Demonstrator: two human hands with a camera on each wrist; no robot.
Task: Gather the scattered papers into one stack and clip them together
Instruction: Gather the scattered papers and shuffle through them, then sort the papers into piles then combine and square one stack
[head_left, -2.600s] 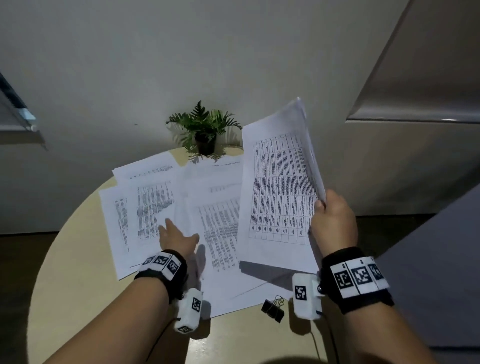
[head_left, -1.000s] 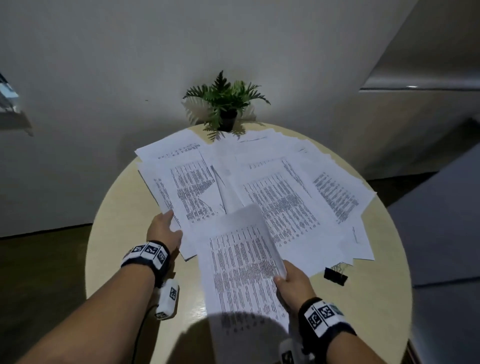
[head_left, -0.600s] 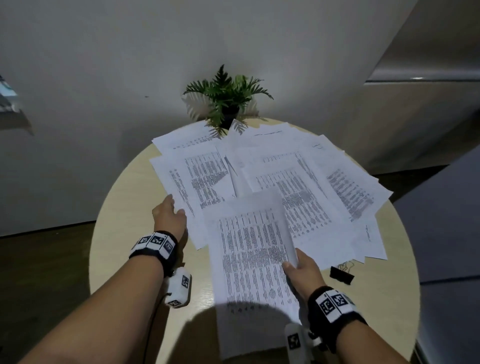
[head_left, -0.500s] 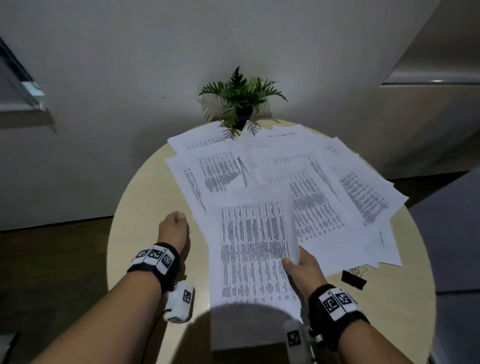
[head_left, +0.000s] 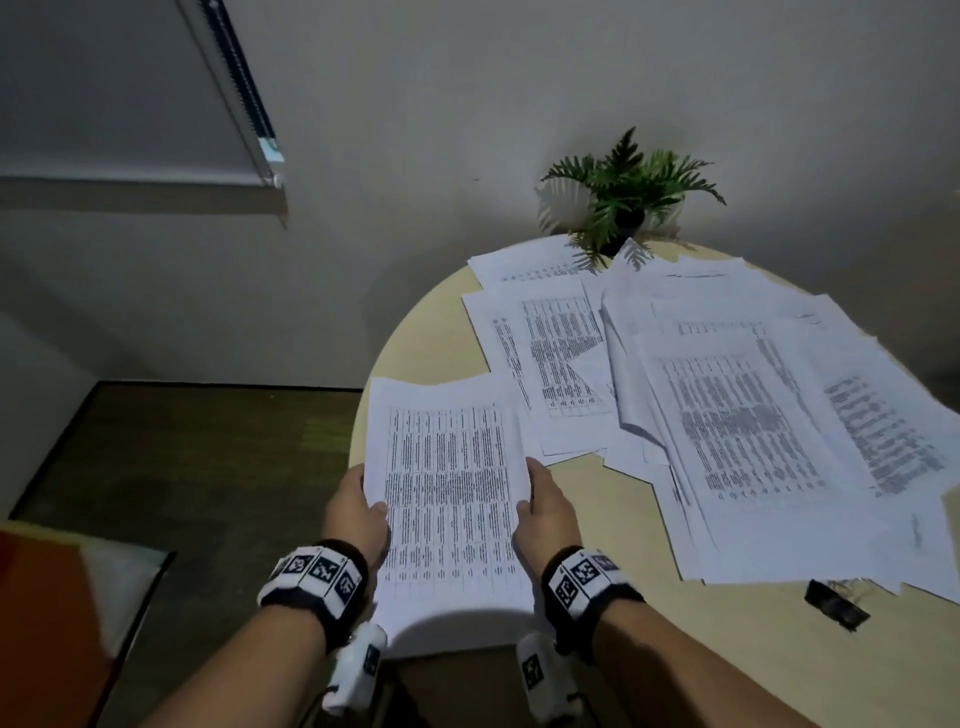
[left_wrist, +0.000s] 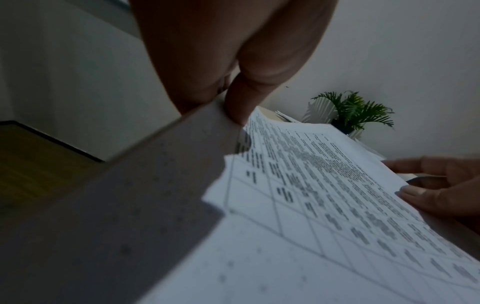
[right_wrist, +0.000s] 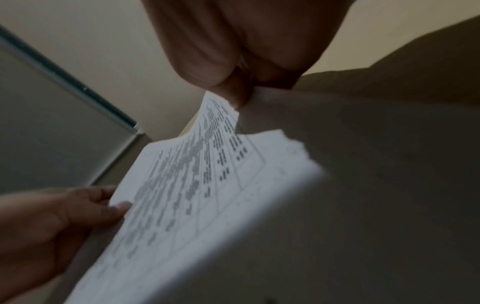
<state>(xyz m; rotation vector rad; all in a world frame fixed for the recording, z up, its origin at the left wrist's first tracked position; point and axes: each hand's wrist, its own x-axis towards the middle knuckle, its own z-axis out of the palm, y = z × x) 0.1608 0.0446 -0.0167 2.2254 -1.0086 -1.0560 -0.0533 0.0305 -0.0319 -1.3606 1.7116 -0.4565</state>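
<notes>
Both hands hold a thin sheaf of printed papers (head_left: 447, 499) above the round table's near left edge. My left hand (head_left: 358, 506) pinches its left side, thumb on top, and the left wrist view shows that thumb (left_wrist: 241, 102) pressing the sheaf (left_wrist: 324, 201). My right hand (head_left: 545, 506) pinches the right side, seen close in the right wrist view on the same papers (right_wrist: 197, 185). Several more printed sheets (head_left: 727, 405) lie fanned and overlapping across the table. A black binder clip (head_left: 836, 608) lies near the table's front right, apart from both hands.
A small potted fern (head_left: 628, 192) stands at the back of the beige round table (head_left: 597, 499), against the wall. Dark wooden floor (head_left: 182, 457) lies left of the table. An orange and white object (head_left: 62, 613) sits at the lower left.
My left hand left the table and took the sheaf's left side, so both hands now hold it. The sheaf and my view have swung left toward the table's edge.
</notes>
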